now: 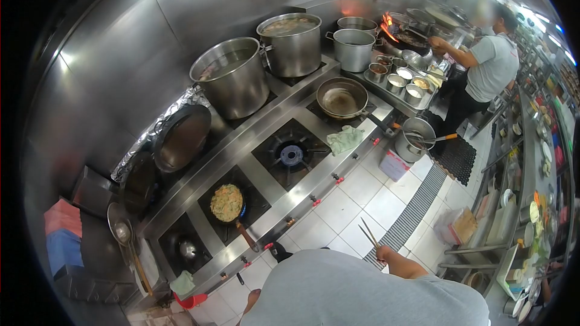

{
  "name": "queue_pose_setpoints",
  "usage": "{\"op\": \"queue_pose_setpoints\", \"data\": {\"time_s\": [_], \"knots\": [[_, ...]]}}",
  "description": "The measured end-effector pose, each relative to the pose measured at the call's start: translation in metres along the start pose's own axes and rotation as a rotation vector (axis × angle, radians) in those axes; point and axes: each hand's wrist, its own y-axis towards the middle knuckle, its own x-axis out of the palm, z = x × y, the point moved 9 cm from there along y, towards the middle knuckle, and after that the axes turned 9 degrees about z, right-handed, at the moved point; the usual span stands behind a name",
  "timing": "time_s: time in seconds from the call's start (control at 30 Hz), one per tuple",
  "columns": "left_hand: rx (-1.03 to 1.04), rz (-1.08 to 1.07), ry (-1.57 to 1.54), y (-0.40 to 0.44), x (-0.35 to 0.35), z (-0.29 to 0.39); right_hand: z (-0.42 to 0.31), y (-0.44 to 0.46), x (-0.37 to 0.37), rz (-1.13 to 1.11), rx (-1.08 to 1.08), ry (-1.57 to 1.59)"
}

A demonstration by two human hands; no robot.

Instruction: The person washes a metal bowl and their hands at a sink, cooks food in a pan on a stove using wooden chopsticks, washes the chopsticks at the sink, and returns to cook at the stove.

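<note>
My right hand (383, 253) is closed round a pair of chopsticks (368, 232), whose tips point up and to the left over the tiled floor. Low in the view, my left hand (254, 295) shows only in part beside my grey shirt, its fingers hidden. On a lit burner of the stove sits a frying pan (240, 229) with its wooden handle towards me. A pancake-like food with green and orange bits (227, 203) covers the pan. Neither hand touches the pan.
Large stock pots (237, 93) stand behind the burners. A second pan (342, 98) and a green cloth (345, 139) lie at the stove's right. Another person (492, 63) works at a flaming wok (405, 39). A pot (414, 139) stands beyond the stove's front edge.
</note>
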Motion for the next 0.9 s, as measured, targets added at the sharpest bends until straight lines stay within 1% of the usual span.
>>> {"op": "queue_pose_setpoints", "data": {"time_s": [0.03,0.1,0.17,0.27,0.37,0.47,0.57,0.67,0.77,0.8,0.87,0.9], "knots": [[-0.002,0.001,0.001,-0.002,-0.003,0.003,0.005,0.006,0.005,-0.003,0.006,0.017],[-0.198,-0.095,-0.119,-0.008,0.003,-0.007,0.014,0.018,0.014,0.002,0.012,0.032],[-0.226,-0.100,-0.124,-0.010,0.001,-0.010,0.015,0.020,0.015,0.010,0.011,0.032],[-0.194,-0.086,-0.098,-0.009,0.001,-0.007,0.014,0.016,0.015,0.010,0.018,0.017],[-0.161,-0.074,-0.079,-0.005,0.001,-0.005,0.009,0.012,0.012,0.020,-0.020,0.014],[-0.124,-0.063,-0.062,0.000,0.000,-0.002,0.012,0.013,0.017,-0.024,-0.036,-0.045],[-0.073,-0.045,-0.039,0.006,-0.001,0.001,0.015,0.005,0.009,0.057,0.038,0.012],[-0.008,-0.027,-0.006,0.011,-0.001,0.006,0.017,0.002,0.007,0.078,0.040,0.006],[0.091,-0.003,0.043,0.014,-0.002,0.015,0.043,0.012,0.024,-0.004,0.164,-0.147],[0.133,0.013,0.070,0.017,-0.002,0.019,0.045,0.016,0.030,0.013,0.096,-0.191],[0.171,0.012,0.074,0.018,-0.009,0.032,0.044,0.017,0.033,0.029,0.029,-0.235],[0.209,0.011,0.077,0.018,-0.014,0.040,0.041,0.014,0.031,0.044,0.011,-0.133]]}}
